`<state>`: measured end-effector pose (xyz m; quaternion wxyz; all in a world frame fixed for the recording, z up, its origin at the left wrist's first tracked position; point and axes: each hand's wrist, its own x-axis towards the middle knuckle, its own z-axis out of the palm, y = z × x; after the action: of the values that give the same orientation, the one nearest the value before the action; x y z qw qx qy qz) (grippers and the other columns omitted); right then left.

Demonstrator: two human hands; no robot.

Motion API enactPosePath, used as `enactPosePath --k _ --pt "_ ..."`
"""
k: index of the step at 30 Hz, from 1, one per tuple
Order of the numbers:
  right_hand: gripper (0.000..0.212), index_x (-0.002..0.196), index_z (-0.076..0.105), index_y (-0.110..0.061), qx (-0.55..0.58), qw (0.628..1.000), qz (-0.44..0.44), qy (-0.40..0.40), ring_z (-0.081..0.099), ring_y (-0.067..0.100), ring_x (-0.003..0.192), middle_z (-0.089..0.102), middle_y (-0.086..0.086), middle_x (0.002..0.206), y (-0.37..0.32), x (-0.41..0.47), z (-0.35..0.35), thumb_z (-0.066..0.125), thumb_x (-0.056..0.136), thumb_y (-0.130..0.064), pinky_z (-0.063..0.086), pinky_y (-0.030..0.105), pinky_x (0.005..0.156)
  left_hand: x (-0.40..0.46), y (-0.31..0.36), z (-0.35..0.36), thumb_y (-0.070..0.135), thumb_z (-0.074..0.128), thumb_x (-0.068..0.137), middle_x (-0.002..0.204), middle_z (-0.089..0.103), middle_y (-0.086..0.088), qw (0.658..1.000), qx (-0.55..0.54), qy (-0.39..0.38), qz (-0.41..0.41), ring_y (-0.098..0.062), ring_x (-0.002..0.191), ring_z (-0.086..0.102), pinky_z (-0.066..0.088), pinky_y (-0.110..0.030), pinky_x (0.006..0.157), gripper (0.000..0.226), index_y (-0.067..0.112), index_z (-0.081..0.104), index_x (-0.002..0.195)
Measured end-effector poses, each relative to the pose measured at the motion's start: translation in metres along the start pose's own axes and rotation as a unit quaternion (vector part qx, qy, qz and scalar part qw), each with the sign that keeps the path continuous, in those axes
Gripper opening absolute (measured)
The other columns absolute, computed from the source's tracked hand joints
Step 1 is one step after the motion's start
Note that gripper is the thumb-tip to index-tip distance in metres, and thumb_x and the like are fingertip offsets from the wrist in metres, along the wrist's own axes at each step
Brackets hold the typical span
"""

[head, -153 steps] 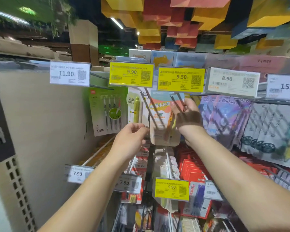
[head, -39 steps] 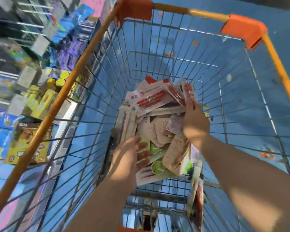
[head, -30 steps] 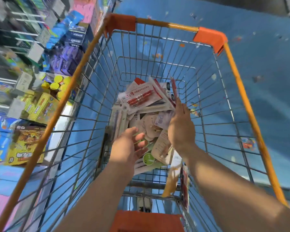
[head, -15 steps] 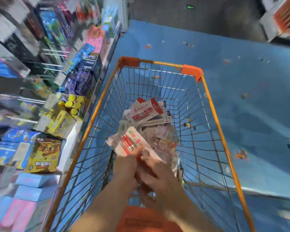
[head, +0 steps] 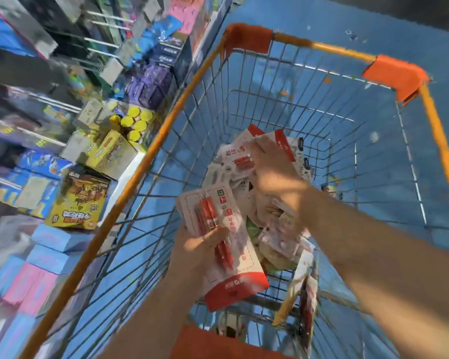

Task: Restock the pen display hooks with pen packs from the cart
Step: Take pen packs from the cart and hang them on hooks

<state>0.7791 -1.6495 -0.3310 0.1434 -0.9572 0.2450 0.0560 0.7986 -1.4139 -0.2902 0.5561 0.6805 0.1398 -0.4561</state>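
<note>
Pen packs (head: 246, 182) lie heaped in the bottom of the wire cart (head: 151, 161), and one red-and-white pack (head: 226, 244) is already up out of the heap in the left hand (head: 192, 252), thumb curled over its face, pinching it. Its long axis runs away from the person, red band nearest the body, red pens side by side under clear plastic. Farther in, the right hand (head: 272, 172) reaches onto a similar pack on top of the heap; blur hides whether that grip has closed. The right hand is nearer the remaining packs.
</note>
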Motion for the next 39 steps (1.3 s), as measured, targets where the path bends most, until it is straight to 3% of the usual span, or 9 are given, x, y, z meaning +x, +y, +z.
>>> enactPosePath --k 3,6,12,20,25,29,34,36,39 --pt "0.093 0.161 0.016 -0.012 -0.021 0.993 0.0 -0.118 0.005 0.034 0.158 0.013 0.01 0.17 0.013 0.05 0.014 0.066 0.089 -0.043 0.019 0.055 0.126 0.022 -0.019 -0.004 0.031 0.094 0.074 0.115 0.076 -0.016 0.999 0.041 0.014 -0.004 -0.036 0.104 0.074 0.059 -0.059 0.091 0.066 0.012 0.065 0.13" --pt "0.111 0.162 0.007 -0.016 -0.06 0.981 -0.01 -0.185 0.002 0.035 0.158 0.0 0.007 0.172 0.015 0.073 0.038 0.052 0.076 -0.07 0.025 0.063 0.121 0.048 -0.053 -0.02 0.066 0.096 0.042 0.097 0.079 -0.009 0.997 0.054 -0.04 -0.036 -0.03 0.084 0.076 0.063 -0.044 0.069 0.108 0.004 0.068 0.125" --pt "0.085 0.161 0.014 -0.01 -0.11 0.975 -0.009 -0.195 0.016 0.046 0.15 0.015 0.021 0.165 0.015 0.069 0.061 0.063 0.095 -0.034 0.027 0.057 0.119 0.028 -0.038 -0.015 0.049 0.088 0.061 0.108 0.079 0.005 0.995 0.099 -0.011 0.012 -0.023 0.102 0.076 0.058 -0.055 0.095 0.062 0.036 0.069 0.119" --pt "0.11 0.159 0.027 -0.026 -0.107 0.972 -0.003 -0.208 -0.005 0.038 0.158 -0.009 0.009 0.172 0.04 0.065 0.043 0.082 0.072 -0.065 0.012 0.06 0.126 0.027 -0.034 -0.008 0.019 0.085 0.081 0.098 0.08 0.003 0.995 0.097 0.0 -0.009 -0.021 0.093 0.077 0.059 -0.055 0.092 0.039 0.03 0.068 0.114" --pt "0.139 0.162 0.01 -0.024 -0.132 0.963 0.054 -0.23 0.012 0.04 0.152 0.015 0.013 0.166 0.038 0.055 0.046 0.082 0.056 -0.079 0.013 0.063 0.12 0.026 -0.033 -0.006 0.022 0.087 0.08 0.096 0.08 0.004 0.994 0.098 -0.001 -0.042 -0.023 0.093 0.077 0.058 -0.054 0.093 0.038 0.033 0.066 0.109" --pt "0.132 0.153 0.03 -0.017 -0.157 0.958 0.086 -0.226 0.018 0.04 0.147 0.03 0.016 0.154 0.034 0.042 0.044 0.075 0.051 -0.088 0.014 0.06 0.119 0.025 -0.038 -0.009 0.026 0.087 0.08 0.094 0.08 0.006 0.993 0.113 -0.012 -0.026 -0.015 0.085 0.078 0.061 -0.045 0.085 0.043 0.029 0.064 0.117" --pt "0.115 0.146 0.043 -0.012 -0.053 0.972 0.15 -0.171 0.05 0.036 0.127 0.049 0.014 0.141 0.03 0.002 0.04 0.084 0.059 -0.075 0.047 0.047 0.102 0.018 -0.037 -0.002 0.041 0.092 0.071 0.103 0.08 0.002 0.991 0.124 -0.034 -0.023 -0.022 0.096 0.077 0.061 -0.051 0.087 0.055 0.031 0.067 0.119" --pt "0.095 0.137 0.054 -0.018 0.017 0.968 0.179 -0.176 0.062 0.024 0.103 0.06 0.006 0.124 0.025 -0.019 0.038 0.088 0.062 -0.066 0.056 0.036 0.08 0.017 -0.042 0.0 0.058 0.097 0.053 0.107 0.079 -0.005 0.992 0.108 -0.044 -0.045 -0.028 0.097 0.077 0.061 -0.055 0.086 0.084 0.026 0.066 0.124" --pt "0.049 0.11 0.066 -0.03 0.113 0.953 0.227 -0.167 0.064 0.012 0.074 0.069 -0.006 0.09 0.016 -0.055 0.037 0.088 0.072 -0.051 0.053 0.03 0.059 0.003 -0.034 0.003 0.029 0.091 0.075 0.102 0.075 0.0 0.993 0.121 -0.01 -0.003 -0.013 0.086 0.074 0.059 -0.033 0.072 0.055 0.022 0.061 0.121"
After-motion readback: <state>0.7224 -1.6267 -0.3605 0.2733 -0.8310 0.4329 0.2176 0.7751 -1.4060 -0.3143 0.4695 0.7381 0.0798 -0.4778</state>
